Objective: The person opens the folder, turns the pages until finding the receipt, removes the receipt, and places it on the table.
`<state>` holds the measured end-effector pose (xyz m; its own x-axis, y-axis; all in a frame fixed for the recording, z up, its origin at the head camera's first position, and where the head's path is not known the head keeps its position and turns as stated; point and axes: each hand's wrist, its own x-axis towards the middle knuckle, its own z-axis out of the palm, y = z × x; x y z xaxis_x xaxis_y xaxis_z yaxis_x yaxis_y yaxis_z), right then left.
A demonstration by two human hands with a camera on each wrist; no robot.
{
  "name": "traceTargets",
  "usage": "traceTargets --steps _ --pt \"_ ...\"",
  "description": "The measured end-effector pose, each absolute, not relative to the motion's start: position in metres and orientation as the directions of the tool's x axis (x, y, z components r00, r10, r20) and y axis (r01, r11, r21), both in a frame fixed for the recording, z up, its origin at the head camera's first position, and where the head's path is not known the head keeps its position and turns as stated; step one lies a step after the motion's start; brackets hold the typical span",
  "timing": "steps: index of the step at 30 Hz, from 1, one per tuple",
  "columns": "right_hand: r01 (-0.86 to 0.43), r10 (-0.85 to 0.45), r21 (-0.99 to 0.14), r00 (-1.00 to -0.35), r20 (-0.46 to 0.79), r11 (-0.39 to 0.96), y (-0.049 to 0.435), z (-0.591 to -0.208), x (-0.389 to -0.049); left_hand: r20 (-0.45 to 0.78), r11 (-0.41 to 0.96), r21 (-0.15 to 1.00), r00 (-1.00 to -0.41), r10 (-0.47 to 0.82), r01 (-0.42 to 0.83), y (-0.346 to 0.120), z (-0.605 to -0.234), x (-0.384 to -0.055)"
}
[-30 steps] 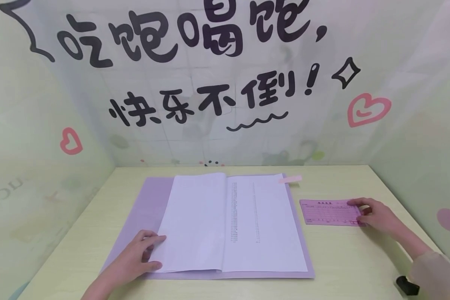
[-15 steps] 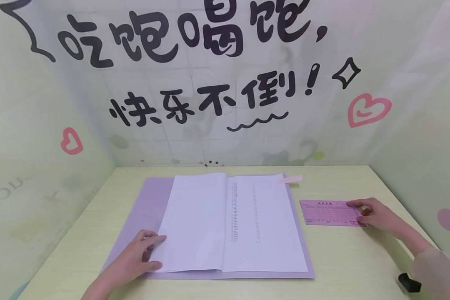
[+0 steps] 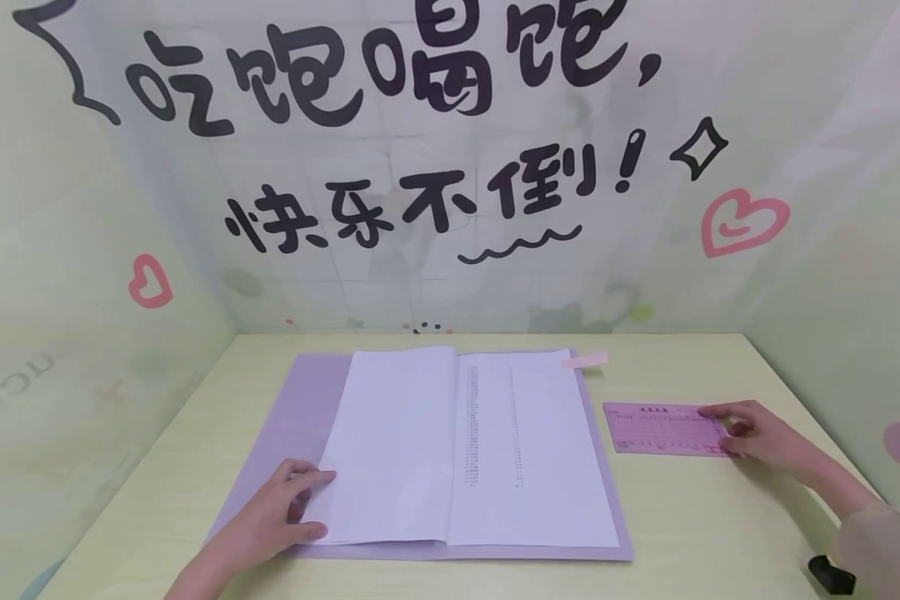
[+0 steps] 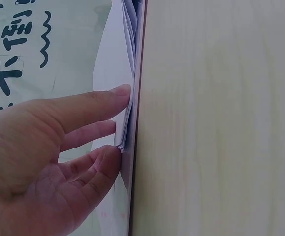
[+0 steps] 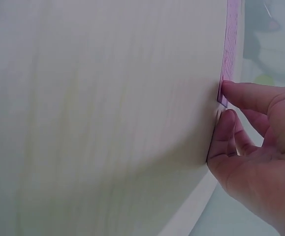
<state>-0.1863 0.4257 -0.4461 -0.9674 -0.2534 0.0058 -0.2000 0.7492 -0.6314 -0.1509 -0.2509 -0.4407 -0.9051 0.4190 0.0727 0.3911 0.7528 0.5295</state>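
A purple folder (image 3: 311, 392) lies spread on the table, with white pages (image 3: 390, 450) opened in it; the right page (image 3: 562, 450) bears narrow printed columns. My left hand (image 3: 273, 508) rests at the left page's lower outer edge. Its thumb and index finger lie on the paper, and the left wrist view shows the fingers relaxed beside the stacked page edges. To the right, a pink receipt slip (image 3: 663, 431) with printed lines lies flat. My right hand (image 3: 765, 437) holds its right end between thumb and fingers; a curled finger meets the tabletop (image 5: 108, 123).
A pale pink tab (image 3: 587, 361) sticks out from the right page's top corner. Near the right sleeve (image 3: 881, 542) sits a small black object (image 3: 831, 575). Printed panels (image 3: 420, 292) wall the table at the back and both sides.
The head view has shifted slightly, moving the whole scene a little to the right in the picture. Both hands, the folder and the slip keep their places.
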Motion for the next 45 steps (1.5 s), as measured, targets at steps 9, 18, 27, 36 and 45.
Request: traceTargets --steps 9,18,27,36,45 --pt "-0.12 -0.168 -0.607 -0.985 -0.023 0.786 0.4266 -0.4452 -0.1794 0.082 0.744 0.533 -0.9 0.429 0.403 -0.2503 -0.4408 -0.1521" --pt "-0.116 -0.164 -0.607 -0.986 -0.024 0.786 0.4268 -0.4458 -0.1786 0.101 0.742 0.523 -0.895 0.435 0.419 -0.2495 -0.4417 -0.1526" --pt "-0.137 -0.175 -0.595 -0.985 -0.006 0.792 0.4263 -0.4458 -0.1782 0.108 0.737 0.523 -0.891 0.441 0.428 -0.2492 -0.4413 -0.1528" --pt "-0.101 -0.144 -0.587 -0.989 -0.027 0.803 0.4272 -0.4453 -0.1771 0.088 0.758 0.506 -0.898 0.43 0.413 -0.2478 -0.4427 -0.1535" --pt "-0.093 -0.131 -0.585 -0.991 -0.023 0.805 0.4275 -0.446 -0.1776 0.093 0.729 0.547 -0.895 0.436 0.412 -0.2489 -0.4418 -0.1535"
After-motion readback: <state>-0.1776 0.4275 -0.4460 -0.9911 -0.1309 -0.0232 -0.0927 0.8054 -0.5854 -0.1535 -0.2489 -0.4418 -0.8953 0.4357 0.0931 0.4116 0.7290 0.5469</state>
